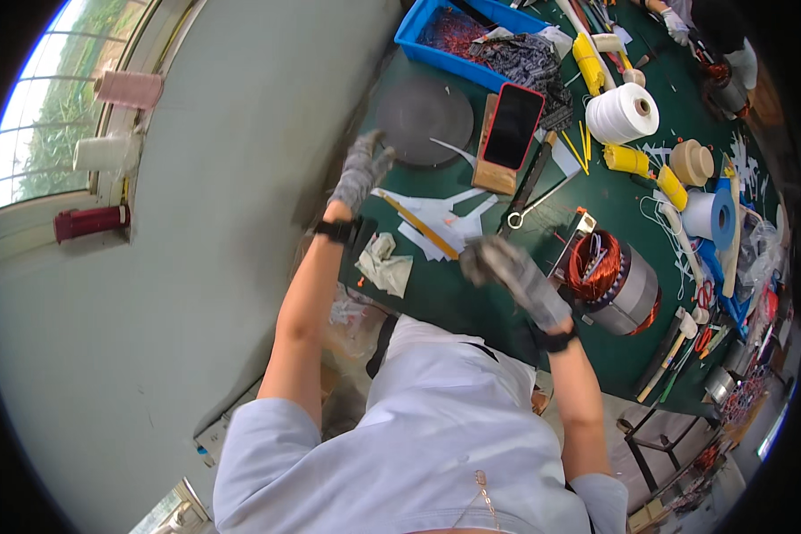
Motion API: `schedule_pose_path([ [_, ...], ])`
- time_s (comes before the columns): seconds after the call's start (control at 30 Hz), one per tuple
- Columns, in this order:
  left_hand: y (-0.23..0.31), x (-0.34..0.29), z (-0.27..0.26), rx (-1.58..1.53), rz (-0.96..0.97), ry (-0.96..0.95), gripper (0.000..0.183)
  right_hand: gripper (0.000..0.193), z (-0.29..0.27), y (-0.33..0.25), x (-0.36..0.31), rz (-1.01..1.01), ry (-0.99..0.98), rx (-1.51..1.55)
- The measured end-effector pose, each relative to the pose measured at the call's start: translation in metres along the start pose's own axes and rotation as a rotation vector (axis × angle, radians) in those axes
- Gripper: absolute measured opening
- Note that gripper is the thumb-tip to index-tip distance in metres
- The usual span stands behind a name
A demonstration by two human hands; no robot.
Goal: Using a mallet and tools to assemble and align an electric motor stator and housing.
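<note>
My left hand (360, 174), in a grey work glove, is raised at the table's left edge beside a round dark disc (425, 120). Its fingers are apart with nothing visible in them. My right hand (516, 278), also gloved, hovers left of a stator with orange-red copper windings (594, 267); its fingers are smeared by motion. A flat yellow strip (423, 227) lies slanted over white cut paper pieces (458, 217). One end of it reaches my right fingertips, and whether they grip it cannot be told. A crumpled pale cloth or paper (384, 265) lies nearer me.
A phone (513, 125) leans on a wooden block (495, 174). Behind stands a blue bin (409, 34) with wire scraps. White thread (621, 114), yellow rolls (627, 159), blue-white spool (708, 214) and hand tools (667, 356) crowd the right. A co-worker's gloved hand (675, 27) shows far right.
</note>
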State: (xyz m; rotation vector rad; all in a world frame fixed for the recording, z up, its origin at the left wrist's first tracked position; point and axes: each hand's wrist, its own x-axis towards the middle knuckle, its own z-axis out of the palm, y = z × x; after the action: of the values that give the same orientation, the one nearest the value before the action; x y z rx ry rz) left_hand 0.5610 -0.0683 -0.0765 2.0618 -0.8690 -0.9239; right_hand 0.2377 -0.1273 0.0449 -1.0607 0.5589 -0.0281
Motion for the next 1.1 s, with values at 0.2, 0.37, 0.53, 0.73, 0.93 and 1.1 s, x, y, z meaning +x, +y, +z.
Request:
schedule_pose_path([
  [0.2, 0.050, 0.096, 0.035, 0.710, 0.147, 0.228, 0.078, 0.052, -0.004, 0.072, 0.149, 0.136, 0.547, 0.677],
  [0.37, 0.036, 0.106, 0.035, 0.784, 0.166, 0.077, 0.090, 0.063, 0.010, 0.093, 0.189, -0.045, 0.781, 0.886],
  [0.53, 0.027, 0.056, 0.040, 0.669, 0.036, 0.106, 0.091, 0.060, -0.014, 0.097, 0.176, 0.181, 0.684, 0.649],
  [0.73, 0.030, -0.027, 0.017, 0.033, -0.102, -0.154, 0.077, 0.039, 0.029, 0.050, 0.122, 0.031, 0.391, -0.954],
  [0.93, 0.022, -0.132, 0.007, -0.332, -0.054, -0.131, 0.050, 0.061, 0.033, 0.045, 0.016, -0.327, 0.489, -0.506],
  [1.1, 0.169, -0.270, 0.082, -0.300, 0.105, -0.180, 0.050, 0.048, -0.026, 0.027, -0.180, -0.639, 0.492, -0.443],
])
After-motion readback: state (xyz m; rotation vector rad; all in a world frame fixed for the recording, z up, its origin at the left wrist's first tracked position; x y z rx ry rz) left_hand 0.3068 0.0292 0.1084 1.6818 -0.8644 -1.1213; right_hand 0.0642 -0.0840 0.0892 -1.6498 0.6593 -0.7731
